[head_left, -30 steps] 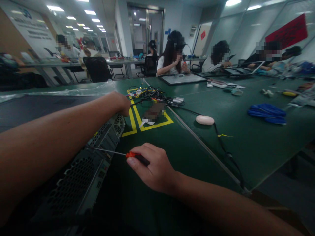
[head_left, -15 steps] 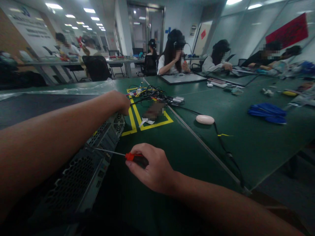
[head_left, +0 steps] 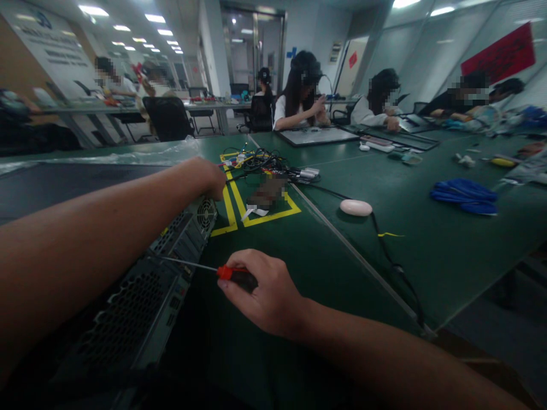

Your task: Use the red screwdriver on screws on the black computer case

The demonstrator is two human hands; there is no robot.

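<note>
Right hand is gripping a screwdriver at the back of a PC case

Fingers are curling closed round the dark handle, thumb by the red collar, shaft pointing at the case's rear panel; too dark to tell exactly where the tip is sitting. Left hand is resting at the case's far corner, fingers hiding, so can't tell how open they are or if they're holding anything. I'm guessing the screwdriver is light and stiff, best held by that handle, and the case heavy and rigid, best steadied by its top edge; mind the metal rims. Elbow room is opening rightward over the green table, with cables bunching farther off and the left forearm crowding the shaft
</note>
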